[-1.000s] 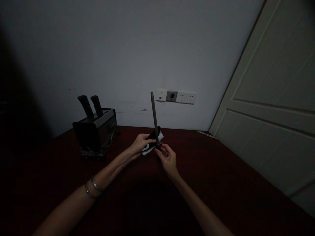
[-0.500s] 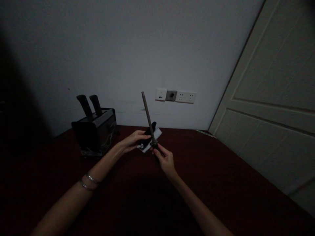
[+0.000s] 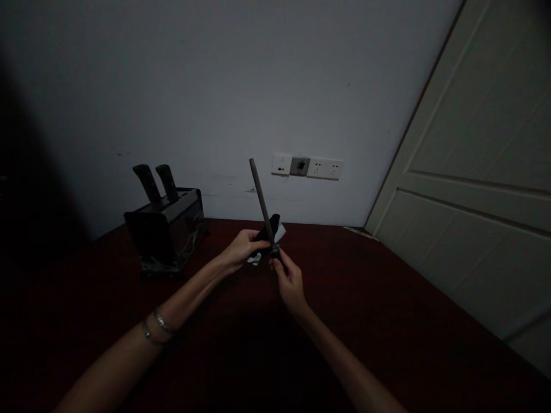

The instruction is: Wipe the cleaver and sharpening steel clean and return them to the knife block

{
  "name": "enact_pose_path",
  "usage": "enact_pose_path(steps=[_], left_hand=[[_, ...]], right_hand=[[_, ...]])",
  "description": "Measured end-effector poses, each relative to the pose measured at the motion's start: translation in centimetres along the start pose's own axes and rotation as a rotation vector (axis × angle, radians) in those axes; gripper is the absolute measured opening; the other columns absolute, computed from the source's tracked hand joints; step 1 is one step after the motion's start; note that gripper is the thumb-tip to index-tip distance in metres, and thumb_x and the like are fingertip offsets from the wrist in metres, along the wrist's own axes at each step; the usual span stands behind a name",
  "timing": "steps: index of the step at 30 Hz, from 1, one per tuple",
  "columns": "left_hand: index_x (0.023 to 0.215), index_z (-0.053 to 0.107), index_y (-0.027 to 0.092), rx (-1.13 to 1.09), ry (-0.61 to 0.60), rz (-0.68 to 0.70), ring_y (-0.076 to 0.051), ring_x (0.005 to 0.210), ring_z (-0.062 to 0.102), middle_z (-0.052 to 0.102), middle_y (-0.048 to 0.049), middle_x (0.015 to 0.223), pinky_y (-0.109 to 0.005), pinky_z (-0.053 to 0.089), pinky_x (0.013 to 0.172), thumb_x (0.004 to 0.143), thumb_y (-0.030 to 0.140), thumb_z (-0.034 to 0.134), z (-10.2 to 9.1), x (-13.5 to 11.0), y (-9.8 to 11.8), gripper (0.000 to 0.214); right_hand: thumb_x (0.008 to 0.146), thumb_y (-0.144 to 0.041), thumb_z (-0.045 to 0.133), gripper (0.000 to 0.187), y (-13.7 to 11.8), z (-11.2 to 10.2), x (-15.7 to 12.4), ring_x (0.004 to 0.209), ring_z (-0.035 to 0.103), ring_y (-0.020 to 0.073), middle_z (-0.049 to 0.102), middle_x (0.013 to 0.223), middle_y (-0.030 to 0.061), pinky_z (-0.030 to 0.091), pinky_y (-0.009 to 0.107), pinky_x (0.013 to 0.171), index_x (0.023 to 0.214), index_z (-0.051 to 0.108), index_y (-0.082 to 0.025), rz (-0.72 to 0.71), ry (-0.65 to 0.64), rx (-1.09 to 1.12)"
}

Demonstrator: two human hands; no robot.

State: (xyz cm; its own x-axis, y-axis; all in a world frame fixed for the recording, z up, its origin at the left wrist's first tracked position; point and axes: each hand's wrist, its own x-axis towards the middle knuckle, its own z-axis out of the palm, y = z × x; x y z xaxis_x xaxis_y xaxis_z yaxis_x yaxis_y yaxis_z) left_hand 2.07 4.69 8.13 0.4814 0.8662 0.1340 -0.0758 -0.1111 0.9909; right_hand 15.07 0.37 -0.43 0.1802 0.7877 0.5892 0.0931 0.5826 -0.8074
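While block holds two handles | left hand: cloth | right hand: rod

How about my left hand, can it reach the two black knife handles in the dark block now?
Likely yes, but not freely: the left hand is shut on a black-and-white cloth. Only bare dark-red table lies between it and the black knife handles.
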Motion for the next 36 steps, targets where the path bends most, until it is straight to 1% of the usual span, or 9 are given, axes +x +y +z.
enact_pose_path(steps=[4, 10, 16, 19, 22, 24, 28, 34, 36], left_hand=[[0.067, 0.066, 0.009, 0.116, -0.043, 0.038, -0.008, 0.048, 0.049, 0.061, -0.0026, 0.059, -0.019, 0.033, 0.045, 0.061, 0.019, 0.068, -0.6, 0.1, 0.2, 0.012], [0.071, 0.067, 0.009, 0.152, -0.077, 0.017, -0.008, 0.049, 0.049, 0.062, -0.0034, 0.061, -0.019, 0.034, 0.047, 0.063, 0.024, 0.069, -0.7, -0.1, 1.2, 0.017], [0.089, 0.066, 0.01, 0.083, -0.152, 0.025, -0.013, 0.064, 0.057, 0.066, -0.0063, 0.077, -0.022, 0.04, 0.058, 0.067, 0.03, 0.067, -1.1, -0.6, 1.7, 0.029], [0.082, 0.065, 0.01, 0.066, -0.2, 0.01, -0.013, 0.062, 0.056, 0.065, -0.0063, 0.073, -0.022, 0.039, 0.058, 0.064, 0.031, 0.068, -0.9, -0.8, 1.4, 0.028], [0.076, 0.065, 0.01, -0.065, -0.255, -0.017, -0.015, 0.059, 0.055, 0.064, -0.0073, 0.067, -0.024, 0.039, 0.056, 0.065, 0.045, 0.063, -0.7, -0.8, 1.0, 0.037], [0.077, 0.065, 0.01, -0.188, -0.291, -0.051, -0.018, 0.064, 0.057, 0.065, -0.0098, 0.07, -0.026, 0.041, 0.058, 0.068, 0.053, 0.055, -0.7, -0.9, 0.8, 0.046], [0.08, 0.066, 0.008, -0.296, -0.273, -0.062, -0.02, 0.073, 0.059, 0.066, -0.0116, 0.078, -0.028, 0.042, 0.066, 0.068, 0.041, 0.059, -0.5, -0.9, 0.6, 0.035], [0.085, 0.066, 0.007, -0.217, -0.28, -0.008, -0.015, 0.068, 0.059, 0.066, -0.0087, 0.079, -0.026, 0.042, 0.068, 0.064, 0.022, 0.069, -0.3, -0.5, -0.2, 0.026], [0.084, 0.066, 0.007, -0.208, -0.254, 0.001, -0.014, 0.067, 0.059, 0.066, -0.0078, 0.077, -0.026, 0.042, 0.067, 0.063, 0.018, 0.069, -0.2, -0.5, -0.3, 0.024]], right_hand=[[0.082, -0.035, 0.049, 0.026, -0.2, 0.2, -0.5, 0.066, 0.051, 0.0148, 0.058, 0.072, 0.002, 0.043, 0.028, 0.065, 0.095, 0.065, -0.018, 0.016, -0.034, -0.002], [0.081, -0.038, 0.051, 0.024, -1.7, 0.1, -0.3, 0.058, 0.044, 0.0114, 0.052, 0.064, -0.0005, 0.036, 0.023, 0.056, 0.078, 0.061, -0.017, 0.112, -0.061, 0.114], [0.079, -0.042, 0.049, 0.03, -2.4, -0.4, 0.0, 0.048, 0.04, 0.0097, 0.051, 0.057, -0.0006, 0.029, 0.022, 0.045, 0.075, 0.061, -0.015, 0.189, -0.101, 0.271], [0.079, -0.042, 0.048, 0.031, -2.1, -0.4, -0.1, 0.044, 0.038, 0.0087, 0.05, 0.054, -0.0006, 0.027, 0.021, 0.041, 0.075, 0.061, -0.014, 0.225, -0.137, 0.342], [0.078, -0.041, 0.05, 0.029, -1.7, -0.3, -0.1, 0.042, 0.038, 0.0081, 0.05, 0.055, -0.001, 0.027, 0.021, 0.039, 0.077, 0.06, -0.014, 0.233, -0.119, 0.408], [0.078, -0.041, 0.05, 0.028, -1.6, -0.3, 0.0, 0.042, 0.039, 0.0082, 0.05, 0.054, -0.0012, 0.029, 0.02, 0.038, 0.071, 0.058, -0.015, 0.227, -0.103, 0.427], [0.079, -0.041, 0.049, 0.032, -1.6, -0.3, 0.1, 0.042, 0.04, 0.008, 0.049, 0.051, -0.0012, 0.029, 0.02, 0.038, 0.061, 0.055, -0.015, 0.2, -0.093, 0.418], [0.078, -0.039, 0.054, 0.024, -1.0, -0.2, 0.0, 0.039, 0.04, 0.0069, 0.045, 0.047, -0.0047, 0.029, 0.018, 0.037, 0.068, 0.054, -0.016, 0.242, -0.042, 0.465], [0.078, -0.04, 0.054, 0.025, -0.8, -0.1, -0.1, 0.039, 0.039, 0.0066, 0.044, 0.047, -0.0053, 0.029, 0.018, 0.037, 0.069, 0.053, -0.016, 0.254, -0.039, 0.464]])
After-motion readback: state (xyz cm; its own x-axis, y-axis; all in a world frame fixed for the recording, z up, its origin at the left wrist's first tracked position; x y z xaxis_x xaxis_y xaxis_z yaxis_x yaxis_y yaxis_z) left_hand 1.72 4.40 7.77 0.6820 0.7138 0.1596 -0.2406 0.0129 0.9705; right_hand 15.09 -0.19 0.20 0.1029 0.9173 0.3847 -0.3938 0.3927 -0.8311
